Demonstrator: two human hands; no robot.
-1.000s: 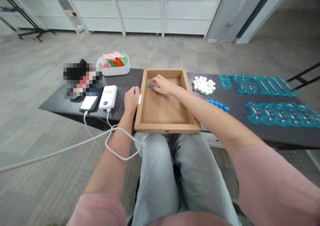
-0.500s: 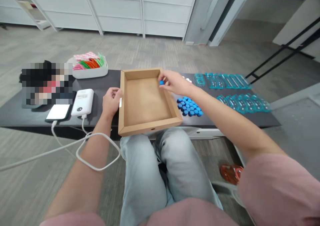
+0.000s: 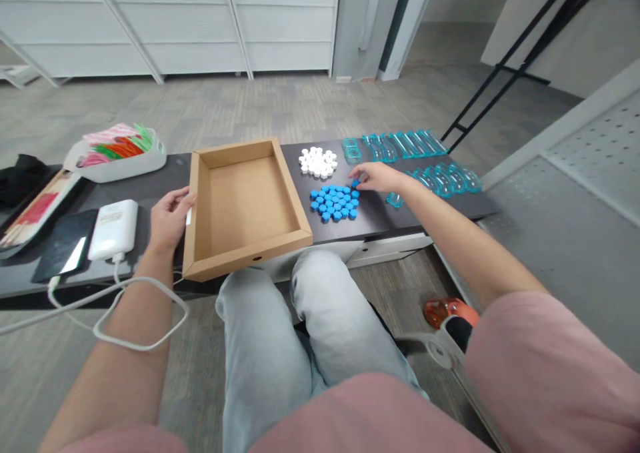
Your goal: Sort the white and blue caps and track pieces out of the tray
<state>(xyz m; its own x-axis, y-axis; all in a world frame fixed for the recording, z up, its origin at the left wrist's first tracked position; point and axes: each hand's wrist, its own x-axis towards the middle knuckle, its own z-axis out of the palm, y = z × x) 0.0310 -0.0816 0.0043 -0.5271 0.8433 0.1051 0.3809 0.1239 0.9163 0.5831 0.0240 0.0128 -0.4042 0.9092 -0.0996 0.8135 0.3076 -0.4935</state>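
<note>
A shallow open cardboard box rests on the dark table, its front edge beside my knees. My left hand is closed at the box's left wall, fingers and thumb against it. To the right of the box lies a cluster of blue hexagonal pieces, packed close together. My right hand pinches a blue hexagonal piece at the cluster's far right corner. White pieces sit in a similar group just behind the blue ones.
Clear teal plastic parts lie in rows at the right. On the left stand a white basket of colourful strips, a white power bank and a phone. A white cable loops over my left forearm.
My right hand has moved from the box's right rim, where it held a blue piece, to the right side of the blue cluster. The view has turned right; my left hand stays at the box.
</note>
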